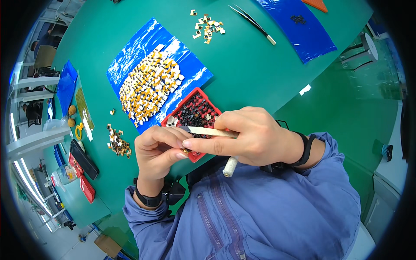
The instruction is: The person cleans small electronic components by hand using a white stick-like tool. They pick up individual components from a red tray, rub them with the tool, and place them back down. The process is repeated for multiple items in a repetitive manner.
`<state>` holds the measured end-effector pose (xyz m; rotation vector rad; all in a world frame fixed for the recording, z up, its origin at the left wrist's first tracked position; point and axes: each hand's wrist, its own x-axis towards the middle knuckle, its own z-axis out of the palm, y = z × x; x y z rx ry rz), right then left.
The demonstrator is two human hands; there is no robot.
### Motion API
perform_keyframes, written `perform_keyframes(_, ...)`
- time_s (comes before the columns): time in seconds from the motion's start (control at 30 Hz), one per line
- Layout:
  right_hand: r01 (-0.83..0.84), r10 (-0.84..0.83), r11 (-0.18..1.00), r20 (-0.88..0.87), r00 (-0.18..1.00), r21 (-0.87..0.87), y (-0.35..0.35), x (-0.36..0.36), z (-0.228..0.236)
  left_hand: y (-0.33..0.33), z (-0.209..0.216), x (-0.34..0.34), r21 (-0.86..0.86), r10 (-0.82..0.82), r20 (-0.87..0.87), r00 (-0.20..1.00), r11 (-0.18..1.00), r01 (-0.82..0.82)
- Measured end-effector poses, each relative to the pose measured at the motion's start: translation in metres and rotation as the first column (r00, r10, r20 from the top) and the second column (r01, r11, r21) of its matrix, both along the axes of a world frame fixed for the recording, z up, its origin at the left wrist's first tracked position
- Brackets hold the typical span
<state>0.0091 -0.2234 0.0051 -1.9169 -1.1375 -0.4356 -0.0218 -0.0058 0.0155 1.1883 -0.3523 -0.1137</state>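
Note:
My right hand [255, 134] grips a pair of tweezers [210, 131] with pale wrapped arms, whose dark tips reach my left fingers. Out from under the same hand sticks a white wrapped cylinder [230, 167]; whether it is also gripped is hidden. My left hand [158, 149] is closed in a pinch on a tiny gold-and-dark part [186, 151], mostly covered by fingertips. Behind both hands lies a red tray [198, 89] holding many small black round pieces [195, 110] and a few pale ones.
Beyond the tray, a blue sheet [151, 32] bears a big heap of white-and-gold parts [151, 82]. Smaller piles [118, 143] lie left and far [209, 28]. Dark tweezers [253, 24] and another blue sheet [299, 37] are far right. A black case [83, 159] lies left.

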Motion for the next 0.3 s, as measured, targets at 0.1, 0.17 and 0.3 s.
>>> perform_keyframes(0.1, 0.006, -0.007, 0.999, -0.026, 1.000, -0.034, -0.0015, -0.0002, 0.0005, 0.0029, -0.0009, 0.0003, 0.051, 0.006, 0.028, 1.000, 0.999, -0.008)
perform_keyframes(0.17, 0.038, -0.043, 0.996, -0.057, 0.997, -0.086, -0.0053, 0.0002, 0.0067, 0.0011, 0.0003, 0.0013, 0.037, -0.008, 0.034, 0.999, 0.999, 0.007)
perform_keyframes(0.3, 0.062, -0.066, 0.995, -0.062, 0.996, -0.073, -0.0040, 0.0002, 0.0054, 0.0026, 0.0007, 0.0018, 0.043, -0.045, 0.044, 0.998, 0.998, 0.043)
